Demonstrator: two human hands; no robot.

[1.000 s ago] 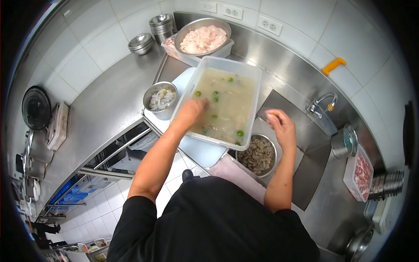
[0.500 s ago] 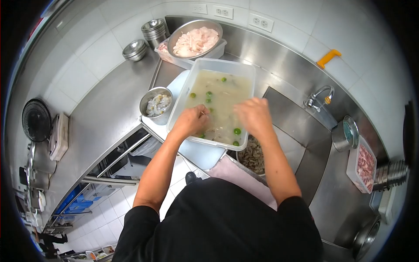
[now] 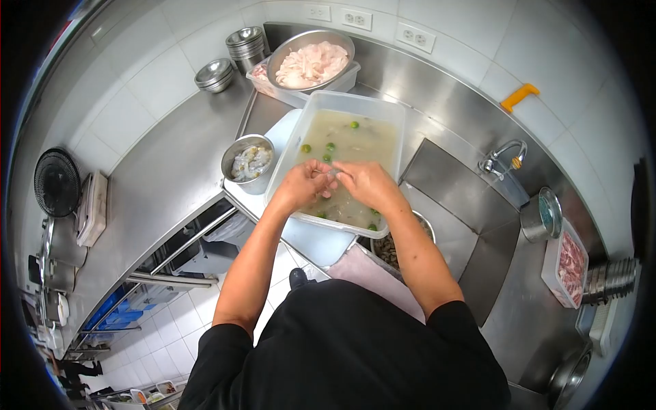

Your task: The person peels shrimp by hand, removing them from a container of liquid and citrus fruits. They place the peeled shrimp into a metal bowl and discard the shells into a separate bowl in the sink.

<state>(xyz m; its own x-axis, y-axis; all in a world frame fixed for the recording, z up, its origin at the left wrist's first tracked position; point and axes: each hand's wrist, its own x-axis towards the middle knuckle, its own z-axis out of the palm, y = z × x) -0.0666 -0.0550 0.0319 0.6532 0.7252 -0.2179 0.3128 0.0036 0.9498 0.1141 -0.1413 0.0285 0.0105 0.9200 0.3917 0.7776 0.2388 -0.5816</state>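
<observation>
My left hand (image 3: 304, 183) and my right hand (image 3: 369, 183) meet over a clear plastic tub (image 3: 279, 184) of cloudy water with several small green limes (image 3: 354, 125) floating in it. Between my pinched fingertips is a small greyish shrimp (image 3: 335, 173), mostly covered by the fingers. Both hands are closed on it. Left of the tub, a metal container (image 3: 254, 183) holds peeled shrimp (image 3: 251, 162). Below my right forearm, a round pot (image 3: 430, 229) in the sink is partly hidden, with brownish pieces inside.
A metal bowl (image 3: 273, 74) of pale meat strips rests on a plastic container at the back. Stacked metal bowls (image 3: 244, 48) stand beside it. To the right are a faucet (image 3: 504, 158), a metal pot (image 3: 536, 222) and a tub of red meat (image 3: 570, 263).
My right hand has moved left from the tub's right side to meet my left hand, covering more of the water. The pot in the sink shows less of its contents.
</observation>
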